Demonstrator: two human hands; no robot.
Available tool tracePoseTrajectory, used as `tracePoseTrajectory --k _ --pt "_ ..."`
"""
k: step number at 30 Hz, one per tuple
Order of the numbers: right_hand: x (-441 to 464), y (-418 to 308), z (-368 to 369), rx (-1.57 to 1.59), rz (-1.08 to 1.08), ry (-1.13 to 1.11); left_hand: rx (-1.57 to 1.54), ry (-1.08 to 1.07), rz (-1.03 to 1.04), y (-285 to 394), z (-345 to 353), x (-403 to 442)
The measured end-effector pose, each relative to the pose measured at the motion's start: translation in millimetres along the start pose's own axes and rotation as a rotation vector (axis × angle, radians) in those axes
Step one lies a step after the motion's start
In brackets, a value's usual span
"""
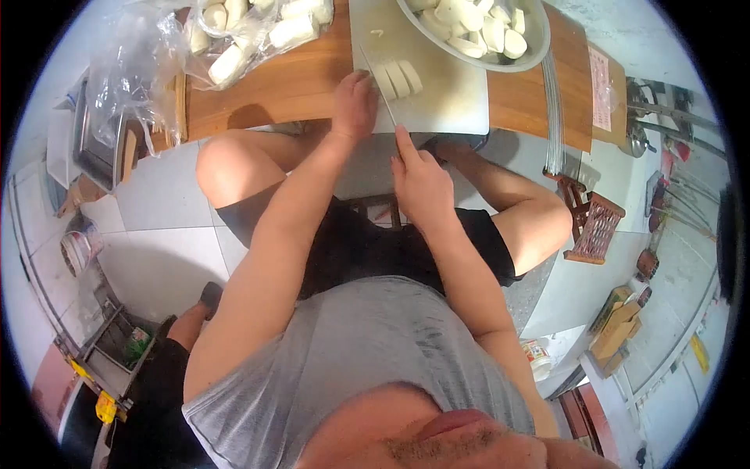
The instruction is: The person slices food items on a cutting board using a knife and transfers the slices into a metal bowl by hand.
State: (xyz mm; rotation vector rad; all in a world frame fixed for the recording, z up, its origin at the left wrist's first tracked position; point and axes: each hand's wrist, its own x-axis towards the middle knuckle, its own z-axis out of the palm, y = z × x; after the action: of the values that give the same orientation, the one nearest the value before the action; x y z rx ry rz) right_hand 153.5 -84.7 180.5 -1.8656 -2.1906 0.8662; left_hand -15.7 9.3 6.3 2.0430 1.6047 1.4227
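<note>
My right hand is closed round the handle of a knife. The thin blade points away from me over a white cutting board. Just left of the blade, my left hand rests at the board with its fingers curled; what lies under them is hidden. Several pale cut slices lie side by side right of the blade. A metal bowl of pale, peeled vegetable chunks stands on the board's far right. Their exact kind is unclear.
Left on the wooden table, a clear plastic bag lies by more peeled pieces. A dark tray is beyond. Right of my knee stands a small wooden stool. Another person's leg shows at lower left.
</note>
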Motion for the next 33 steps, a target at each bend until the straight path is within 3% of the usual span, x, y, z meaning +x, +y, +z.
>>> tracePoseTrajectory --k 6,11,16,28,33 --pt "-26.6 19.4 21.4 -0.036 -0.046 0.057 0.056 0.008 0.004 2.2 0.1 -5.6" --pt "12.2 1.0 13.1 -0.058 0.004 0.0 0.023 -0.048 -0.018 -9.7 4.7 -4.4" --pt "-10.6 22.9 26.8 -0.052 -0.079 0.077 0.034 0.018 0.01 -1.6 3.0 -4.6" --pt "-1.5 17.5 24.2 -0.074 0.013 -0.054 0.08 0.044 0.056 1.2 1.1 -1.5" --pt "20.9 13.1 29.5 -0.064 -0.014 0.011 0.082 0.035 0.061 -6.0 4.1 -5.4"
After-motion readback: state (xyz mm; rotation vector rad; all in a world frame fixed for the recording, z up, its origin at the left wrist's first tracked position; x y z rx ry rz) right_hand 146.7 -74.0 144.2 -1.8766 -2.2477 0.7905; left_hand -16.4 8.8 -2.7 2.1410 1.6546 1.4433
